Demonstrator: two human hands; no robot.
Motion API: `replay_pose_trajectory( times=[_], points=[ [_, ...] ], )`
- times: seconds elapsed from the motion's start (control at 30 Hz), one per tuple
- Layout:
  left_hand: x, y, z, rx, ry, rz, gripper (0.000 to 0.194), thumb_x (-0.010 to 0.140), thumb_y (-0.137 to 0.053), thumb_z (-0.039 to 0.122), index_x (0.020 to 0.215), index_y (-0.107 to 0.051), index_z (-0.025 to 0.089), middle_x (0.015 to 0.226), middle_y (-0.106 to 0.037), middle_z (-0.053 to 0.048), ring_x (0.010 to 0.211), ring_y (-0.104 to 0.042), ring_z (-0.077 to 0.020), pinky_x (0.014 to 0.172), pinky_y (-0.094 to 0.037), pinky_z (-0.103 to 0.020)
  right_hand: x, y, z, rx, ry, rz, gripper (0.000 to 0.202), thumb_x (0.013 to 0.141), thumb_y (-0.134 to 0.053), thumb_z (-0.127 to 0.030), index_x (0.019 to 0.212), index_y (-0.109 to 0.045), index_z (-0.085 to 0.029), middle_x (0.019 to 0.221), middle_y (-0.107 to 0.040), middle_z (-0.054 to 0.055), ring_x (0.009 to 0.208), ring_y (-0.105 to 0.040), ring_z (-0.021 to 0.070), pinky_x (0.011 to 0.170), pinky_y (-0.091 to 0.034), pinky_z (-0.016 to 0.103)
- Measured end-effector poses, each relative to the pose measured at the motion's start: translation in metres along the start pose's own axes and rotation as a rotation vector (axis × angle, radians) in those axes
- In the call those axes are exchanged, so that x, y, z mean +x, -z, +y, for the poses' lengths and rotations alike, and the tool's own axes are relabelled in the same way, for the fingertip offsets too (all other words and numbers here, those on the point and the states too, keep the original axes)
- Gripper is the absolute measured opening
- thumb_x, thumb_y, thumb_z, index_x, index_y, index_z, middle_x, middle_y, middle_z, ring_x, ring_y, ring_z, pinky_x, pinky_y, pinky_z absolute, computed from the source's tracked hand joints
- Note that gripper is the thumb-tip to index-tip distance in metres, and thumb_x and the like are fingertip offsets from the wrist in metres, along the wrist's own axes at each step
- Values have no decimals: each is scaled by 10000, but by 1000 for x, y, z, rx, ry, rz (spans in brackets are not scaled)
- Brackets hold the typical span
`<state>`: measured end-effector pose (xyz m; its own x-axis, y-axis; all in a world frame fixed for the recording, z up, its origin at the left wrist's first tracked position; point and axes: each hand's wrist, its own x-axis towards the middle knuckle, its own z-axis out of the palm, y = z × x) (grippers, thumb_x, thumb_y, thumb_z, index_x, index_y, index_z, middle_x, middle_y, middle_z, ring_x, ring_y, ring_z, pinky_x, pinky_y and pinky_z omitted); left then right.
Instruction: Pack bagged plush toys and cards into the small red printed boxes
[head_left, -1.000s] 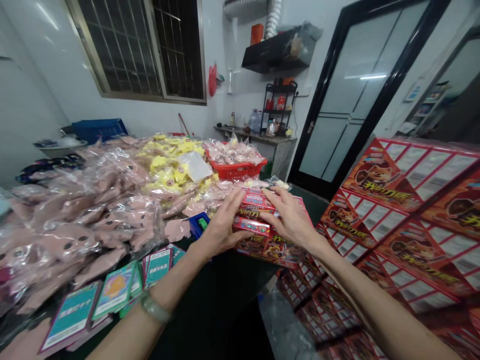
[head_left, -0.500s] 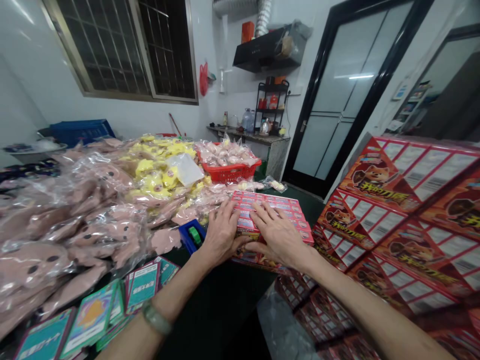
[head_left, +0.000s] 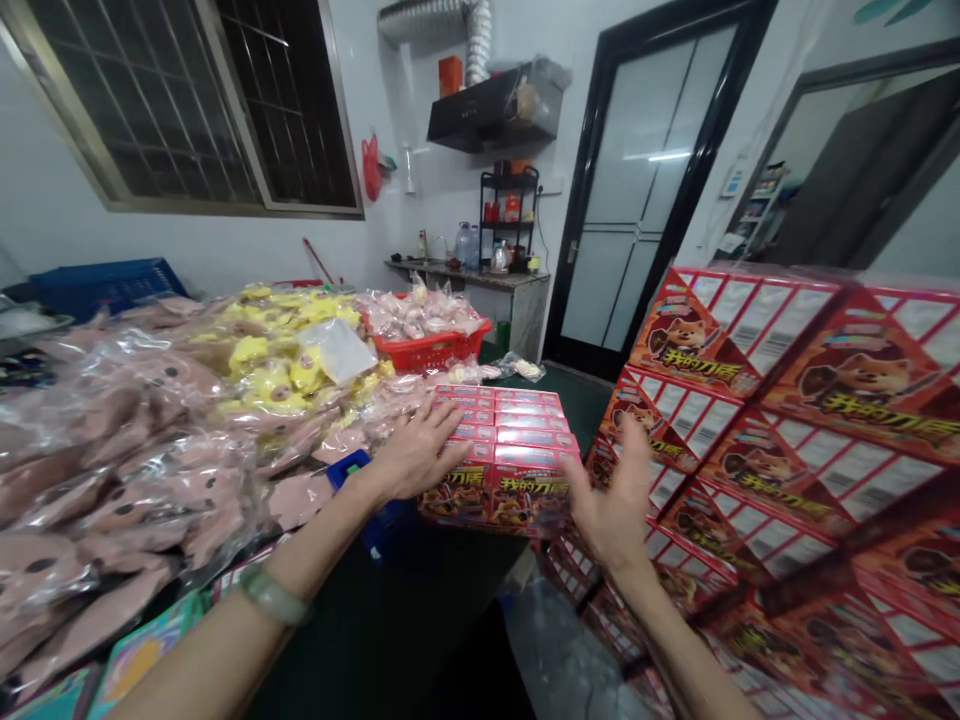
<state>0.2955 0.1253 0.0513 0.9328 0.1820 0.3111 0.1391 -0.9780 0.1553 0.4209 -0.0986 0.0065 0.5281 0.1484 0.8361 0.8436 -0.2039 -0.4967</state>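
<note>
A block of small red boxes (head_left: pixel 525 460), set side by side in rows with cartoon art and yellow lettering on the front, rests on the dark green table (head_left: pixel 352 620). My left hand (head_left: pixel 420 450) lies with fingers stretched out on the block's left side and top edge. At the block's right side, my right hand (head_left: pixel 611 500) is raised with thumb and fingers apart, holding nothing; whether it touches the boxes I cannot tell. Beside my left forearm stands a blue tape dispenser (head_left: pixel 349 468), partly hidden by the arm.
Wrapped stacks of similar red boxes (head_left: pixel 772 440) rise on the right. Bagged pink plush pieces (head_left: pixel 150 430) and yellow ones (head_left: pixel 277 345) heap up on the left. A red basket (head_left: pixel 431 350) stands behind. Colourful cards (head_left: pixel 150 640) lie at lower left.
My right hand has lifted off the top of the boxes and moved to their right side. My left hand has shifted to their left side, uncovering the front. The view has turned slightly right.
</note>
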Motion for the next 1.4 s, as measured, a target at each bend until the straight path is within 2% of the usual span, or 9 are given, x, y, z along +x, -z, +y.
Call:
replay_pose_trajectory(
  times=[0.13, 0.4, 0.6, 0.73, 0.9, 1.03, 1.13, 1.33, 1.4],
  points=[
    [7, -10, 2, 30, -22, -46, 578, 912, -293, 517, 1355, -400, 162, 1455, -371, -155, 1377, -236, -360, 1038, -285, -593, -5, -31, 16, 168, -108, -221, 289, 889, -458, -347, 1070, -599, -171, 1252, -518, 166, 1200, -483, 260, 998, -398, 483],
    [5, -9, 2, 45, -42, -63, 642, 910, -304, 510, 1358, -378, 56, 1454, -338, -215, 1378, -220, -363, 1080, -271, -541, 22, -12, -14, -397, 239, -515, 397, 883, -474, -412, 1159, -604, -158, 1366, -465, 178, 1284, -374, 377, 971, -354, 551],
    [2, -9, 3, -12, -68, -46, 760, 855, -406, 569, 1364, -348, 7, 1469, -292, -240, 1392, -144, -377, 1114, -225, -529, 21, -35, -28, -487, 346, -639, 701, 821, -467, -612, 1203, -557, -31, 1264, -554, 220, 1191, -470, 381, 965, -368, 497],
    [-1, -10, -1, -47, -66, -18, 767, 825, -434, 612, 1352, -383, 57, 1476, -300, -214, 1391, -185, -358, 1114, -245, -517, 28, -29, -24, -403, 389, -662, 584, 847, -475, -554, 1154, -603, -74, 1232, -585, 199, 1175, -494, 354, 982, -354, 491],
    [-2, -11, -5, -89, -65, -16, 833, 769, -503, 643, 1374, -351, 90, 1488, -270, -214, 1396, -120, -392, 1096, -218, -585, 37, -13, 4, -110, 20, -299, 614, 887, -352, -564, 1324, -468, -149, 1379, -461, 143, 1343, -313, 302, 1060, -276, 520],
    [-2, -13, -1, -152, -58, -15, 800, 786, -506, 601, 1371, -356, 76, 1477, -303, -205, 1402, -124, -367, 1124, -190, -538, 41, -24, 15, 174, -202, -581, 591, 889, -304, -575, 1153, -625, -156, 1377, -456, 144, 1302, -395, 278, 1077, -303, 452],
    [-3, -9, 3, -221, -14, -12, 814, 762, -533, 600, 1351, -386, 59, 1469, -312, -217, 1397, -141, -375, 1125, -173, -545, 40, -30, 13, 280, -291, -598, 618, 832, -410, -606, 1203, -590, -145, 1418, -404, 148, 1345, -327, 276, 1115, -237, 433],
    [19, 16, -9, -436, 198, 75, 623, 858, -370, 571, 1312, -443, 150, 1396, -460, -127, 1327, -360, -290, 1113, -251, -467, -16, -25, 33, 439, -581, -159, 862, 754, -584, -544, 1451, -210, -201, 1506, -254, 112, 1343, -332, 257, 1084, -300, 423],
    [36, 15, -17, -513, 304, 88, 556, 883, -325, 553, 1213, -534, 157, 1223, -604, -122, 1244, -460, -291, 1072, -308, -477, -42, -32, 41, 408, -713, -119, 910, 712, -622, -545, 1441, -225, -172, 1450, -356, 137, 1283, -414, 277, 1029, -373, 413]
  ],
)
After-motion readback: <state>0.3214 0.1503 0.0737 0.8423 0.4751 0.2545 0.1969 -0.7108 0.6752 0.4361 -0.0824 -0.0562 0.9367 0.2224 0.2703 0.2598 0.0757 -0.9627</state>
